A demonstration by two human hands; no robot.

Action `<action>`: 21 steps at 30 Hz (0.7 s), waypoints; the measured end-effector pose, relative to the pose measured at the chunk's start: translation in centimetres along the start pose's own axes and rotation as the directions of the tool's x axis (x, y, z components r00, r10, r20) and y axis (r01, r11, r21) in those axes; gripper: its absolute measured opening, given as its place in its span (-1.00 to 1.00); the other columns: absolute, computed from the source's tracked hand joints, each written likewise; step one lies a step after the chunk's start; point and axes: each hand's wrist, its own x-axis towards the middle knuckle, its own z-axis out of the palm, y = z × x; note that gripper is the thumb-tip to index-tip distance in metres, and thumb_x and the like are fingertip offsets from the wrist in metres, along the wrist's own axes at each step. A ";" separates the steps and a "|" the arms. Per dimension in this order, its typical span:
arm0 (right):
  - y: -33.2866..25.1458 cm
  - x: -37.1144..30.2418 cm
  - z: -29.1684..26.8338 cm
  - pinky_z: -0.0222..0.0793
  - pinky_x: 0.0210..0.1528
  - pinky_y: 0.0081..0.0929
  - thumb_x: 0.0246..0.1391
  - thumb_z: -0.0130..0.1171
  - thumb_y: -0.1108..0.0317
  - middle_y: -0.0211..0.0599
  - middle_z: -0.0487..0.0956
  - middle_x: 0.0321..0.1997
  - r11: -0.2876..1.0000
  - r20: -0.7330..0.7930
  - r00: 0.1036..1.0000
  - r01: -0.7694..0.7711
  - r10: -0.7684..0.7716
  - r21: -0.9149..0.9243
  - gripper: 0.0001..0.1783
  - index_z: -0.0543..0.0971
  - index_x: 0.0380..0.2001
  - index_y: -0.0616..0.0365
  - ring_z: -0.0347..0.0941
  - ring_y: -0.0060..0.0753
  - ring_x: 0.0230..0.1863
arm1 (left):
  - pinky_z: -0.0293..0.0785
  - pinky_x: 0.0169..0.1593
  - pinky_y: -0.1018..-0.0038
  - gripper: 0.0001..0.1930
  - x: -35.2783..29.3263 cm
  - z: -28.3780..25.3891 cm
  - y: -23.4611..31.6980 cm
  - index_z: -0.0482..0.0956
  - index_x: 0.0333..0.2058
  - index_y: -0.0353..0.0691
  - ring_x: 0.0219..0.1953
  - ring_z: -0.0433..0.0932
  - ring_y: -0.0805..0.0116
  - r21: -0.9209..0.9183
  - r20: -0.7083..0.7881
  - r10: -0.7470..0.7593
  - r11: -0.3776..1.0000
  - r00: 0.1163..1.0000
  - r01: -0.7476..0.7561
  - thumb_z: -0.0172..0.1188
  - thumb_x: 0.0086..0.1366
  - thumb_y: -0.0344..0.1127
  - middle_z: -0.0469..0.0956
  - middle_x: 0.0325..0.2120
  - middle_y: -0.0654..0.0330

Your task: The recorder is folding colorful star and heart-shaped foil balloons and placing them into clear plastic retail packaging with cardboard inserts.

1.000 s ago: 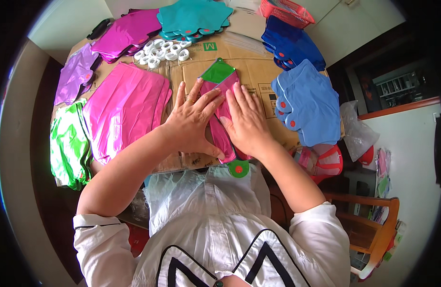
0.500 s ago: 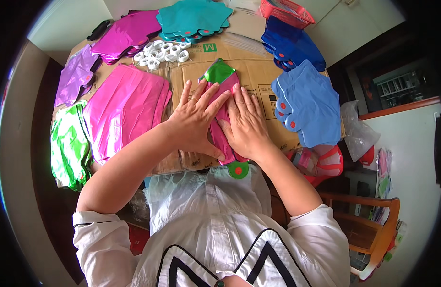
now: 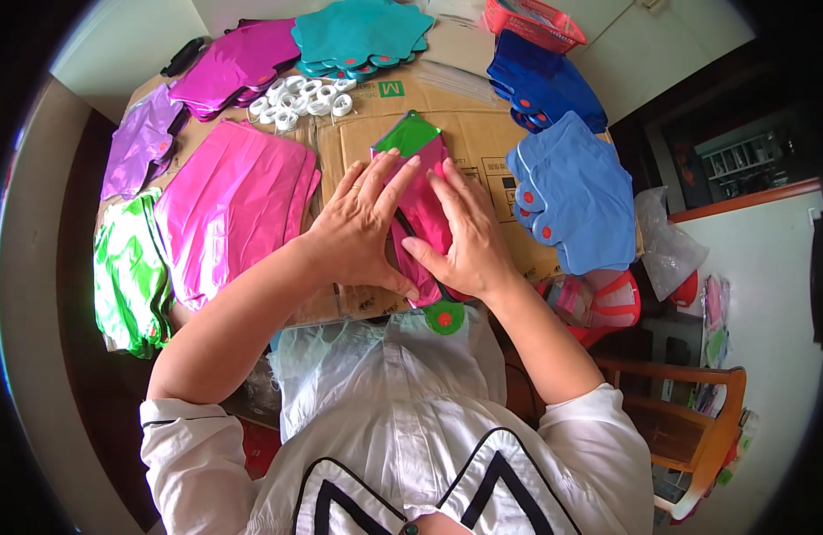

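A long folded pink foil sheet (image 3: pixel 429 218), which looks like a flat foil balloon, lies lengthwise in front of me. A green foil corner (image 3: pixel 413 135) shows at its far end, and a green round tab with a red dot (image 3: pixel 445 317) at its near end. My left hand (image 3: pixel 362 218) lies along its left side with fingers spread and the thumb near its lower end. My right hand (image 3: pixel 465 232) rests on its right side, fingers stretched forward and thumb out over the pink foil. Neither hand grips anything.
Cardboard (image 3: pixel 349 134) covers the table. Around it lie a pink foil stack (image 3: pixel 237 209), green foil (image 3: pixel 130 272), purple foil (image 3: pixel 144 143), magenta foil (image 3: pixel 237 67), teal foil (image 3: pixel 362 36), dark blue foil (image 3: pixel 545 85), light blue foil (image 3: pixel 576 196), several white ribbon rolls (image 3: pixel 300 100) and a red basket (image 3: pixel 536 25).
My right hand has shifted slightly right with its thumb and fingers farther apart, baring more pink foil between the hands. My left hand has barely moved.
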 end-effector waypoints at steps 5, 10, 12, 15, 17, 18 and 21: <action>-1.8 -0.3 -1.2 0.05 0.36 0.01 -0.08 0.35 0.14 0.35 0.07 0.39 0.994 0.054 0.993 -0.107 0.107 -0.001 0.06 0.01 0.36 0.32 0.06 0.37 0.36 | -0.19 0.45 0.11 0.57 0.0 -0.1 0.2 -0.33 0.39 -0.27 0.44 -0.17 -0.09 -0.006 -0.014 -0.006 1.000 1.000 0.006 0.52 -0.45 0.35 -0.17 0.36 -0.29; -2.9 -0.4 -1.9 0.10 0.37 -0.10 -0.07 0.27 0.41 0.34 0.13 0.37 0.956 0.021 0.956 -0.293 0.293 0.026 0.03 -0.09 0.40 0.24 0.12 0.28 0.37 | -0.20 0.46 0.14 0.59 -0.2 -0.2 0.3 -0.33 0.38 -0.31 0.45 -0.20 -0.10 0.011 -0.008 -0.031 0.999 0.999 0.031 0.49 -0.45 0.39 -0.21 0.35 -0.36; -2.1 -0.5 -3.9 0.15 0.34 -0.15 -0.07 0.24 0.42 0.39 0.17 0.33 0.872 0.049 0.878 -0.479 0.476 0.099 0.05 -0.15 0.39 0.29 0.20 0.28 0.32 | -0.21 0.46 0.15 0.58 -0.2 -0.1 0.3 -0.32 0.38 -0.31 0.45 -0.19 -0.10 0.014 -0.004 -0.033 0.999 0.999 0.033 0.47 -0.44 0.42 -0.21 0.35 -0.35; -0.6 -1.3 -5.2 0.22 0.31 -0.18 -0.05 0.21 0.47 0.35 0.21 0.32 0.859 -0.120 0.851 -0.501 0.511 0.103 0.02 -0.16 0.38 0.34 0.20 0.23 0.33 | -0.23 0.46 0.15 0.56 -0.2 -0.1 0.3 -0.29 0.38 -0.30 0.45 -0.17 -0.09 0.029 0.021 -0.031 0.999 0.999 0.031 0.44 -0.43 0.46 -0.17 0.36 -0.31; -1.0 -1.7 -5.1 0.15 0.34 -0.09 -0.07 0.25 0.49 0.27 0.24 0.31 0.923 -0.270 0.914 -0.352 0.303 -0.156 -0.09 0.05 0.34 0.29 0.24 0.18 0.29 | -0.25 0.47 0.15 0.55 -0.1 -0.2 0.2 -0.25 0.38 -0.30 0.44 -0.16 -0.09 0.072 0.058 -0.031 0.997 0.998 0.027 0.41 -0.42 0.49 -0.16 0.37 -0.27; -1.4 -1.7 -5.2 0.12 0.35 -0.05 -0.07 0.26 0.49 0.22 0.27 0.30 0.888 -0.269 0.951 -0.250 0.151 -0.385 -0.17 0.18 0.29 0.30 0.26 0.14 0.28 | -0.25 0.47 0.15 0.53 -0.1 -0.1 0.2 -0.21 0.38 -0.30 0.45 -0.17 -0.07 0.072 0.048 -0.031 0.997 0.998 0.028 0.43 -0.43 0.47 -0.15 0.37 -0.25; -1.0 -1.6 -2.9 0.10 0.33 0.02 0.00 0.19 0.45 0.07 0.36 0.24 0.961 -0.073 0.997 -0.010 -0.011 -0.276 -0.54 0.48 0.01 0.34 0.30 0.06 0.25 | -0.25 0.47 0.13 0.49 -0.2 0.4 0.0 -0.10 0.36 -0.30 0.45 -0.18 -0.03 0.076 0.030 -0.025 0.997 0.999 0.022 0.47 -0.45 0.43 -0.13 0.37 -0.19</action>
